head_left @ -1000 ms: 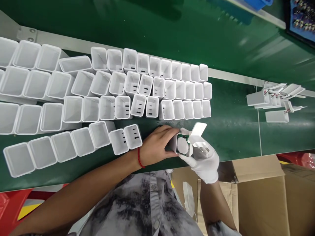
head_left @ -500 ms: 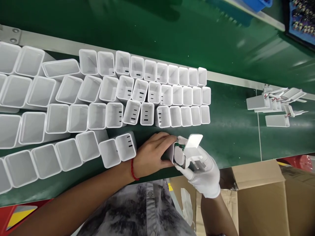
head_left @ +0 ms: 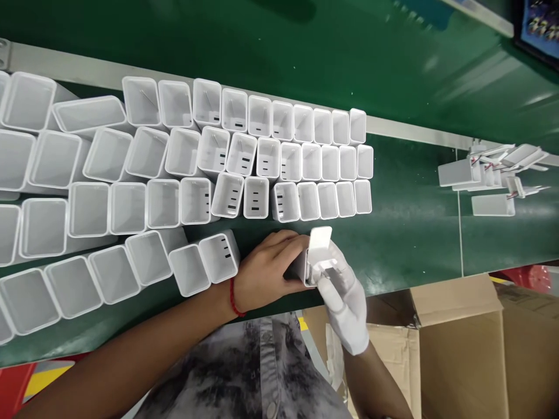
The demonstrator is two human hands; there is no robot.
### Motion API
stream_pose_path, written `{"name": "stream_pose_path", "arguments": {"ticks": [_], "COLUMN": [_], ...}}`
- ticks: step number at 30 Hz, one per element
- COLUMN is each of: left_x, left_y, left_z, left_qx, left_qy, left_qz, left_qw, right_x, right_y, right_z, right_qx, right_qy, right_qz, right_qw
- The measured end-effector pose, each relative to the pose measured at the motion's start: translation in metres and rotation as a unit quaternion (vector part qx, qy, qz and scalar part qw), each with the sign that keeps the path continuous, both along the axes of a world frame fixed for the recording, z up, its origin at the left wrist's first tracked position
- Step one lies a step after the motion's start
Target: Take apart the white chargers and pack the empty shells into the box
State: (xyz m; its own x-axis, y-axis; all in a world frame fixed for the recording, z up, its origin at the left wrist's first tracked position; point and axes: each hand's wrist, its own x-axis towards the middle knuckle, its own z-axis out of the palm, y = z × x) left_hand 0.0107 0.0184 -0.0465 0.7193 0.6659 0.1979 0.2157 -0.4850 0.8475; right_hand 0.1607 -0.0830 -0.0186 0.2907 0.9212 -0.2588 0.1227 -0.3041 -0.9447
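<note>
My bare left hand (head_left: 265,266) is wrapped round a white plastic housing (head_left: 309,278), whose open end faces right. At that opening, my white-gloved right hand (head_left: 349,302) grips a white plug cover (head_left: 320,239) with its flat plate standing up. Whatever sits inside the housing is mostly hidden by the cover and the gloved fingers. Close to my left wrist is an empty white housing with dark slots (head_left: 218,259), lying with others in the front row.
Rows of open white housings (head_left: 126,208) fill the left and middle of the green bench (head_left: 406,233). Several housings with covers hanging from wires (head_left: 460,173) lie at the right. An open cardboard box (head_left: 458,349) stands below the bench's front edge.
My right hand has moved left, bringing the plug cover up against the housing's opening. The green circuit board seen before is now out of sight. My left hand keeps its hold.
</note>
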Motion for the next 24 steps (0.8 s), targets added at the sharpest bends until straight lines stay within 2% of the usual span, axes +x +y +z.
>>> {"name": "stream_pose_path", "arguments": {"ticks": [5, 12, 15, 18, 20, 22, 24], "left_x": [0.001, 0.001, 0.002, 0.002, 0.002, 0.001, 0.001], "left_y": [-0.001, -0.001, 0.000, -0.001, -0.001, 0.000, 0.000], "left_z": [0.000, 0.001, 0.001, 0.001, 0.001, 0.000, 0.000], "left_qx": [0.010, 0.014, 0.006, -0.002, -0.003, 0.002, 0.006], "left_qy": [0.009, 0.006, 0.008, 0.010, 0.005, -0.004, -0.014], "left_qz": [0.007, 0.007, 0.005, 0.007, 0.003, -0.009, -0.018], "left_qw": [1.000, 1.000, 1.000, 1.000, 1.000, 1.000, 1.000], "right_x": [-0.021, -0.033, -0.034, -0.030, -0.025, -0.019, -0.014], "right_y": [0.003, 0.007, 0.006, -0.002, -0.011, -0.019, -0.023], "right_z": [-0.009, -0.018, -0.020, -0.025, -0.028, -0.030, -0.030], "right_qx": [0.009, 0.032, 0.039, 0.075, 0.146, 0.212, 0.244], "right_qy": [0.002, 0.023, -0.005, -0.110, -0.229, -0.345, -0.427], "right_qz": [-0.081, -0.158, -0.154, -0.116, -0.070, -0.024, 0.014], "right_qw": [0.997, 0.987, 0.987, 0.984, 0.960, 0.914, 0.871]}}
